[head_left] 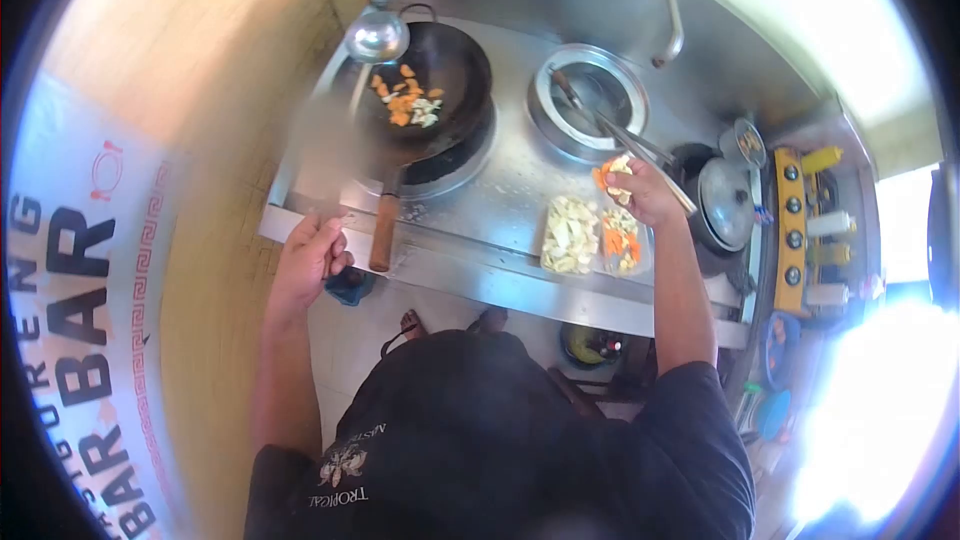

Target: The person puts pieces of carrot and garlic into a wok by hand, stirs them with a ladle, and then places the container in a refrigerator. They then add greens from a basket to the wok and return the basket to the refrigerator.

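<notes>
My left hand is closed at the counter's front left, around the end of a long-handled ladle. The ladle's metal bowl rests by the far left rim of a dark wok; a blurred patch hides part of its handle. Chopped carrot and pale vegetable pieces lie in the wok, whose wooden handle points toward me. My right hand is closed on a handful of cut vegetables, orange and pale. Below it are a tub of chopped pale greens and a tub of carrot pieces.
A metal pot with utensils laid across it stands behind the tubs, a tap above. At right are a lidded pot and a yellow rack with bottles. The steel counter's edge runs before me.
</notes>
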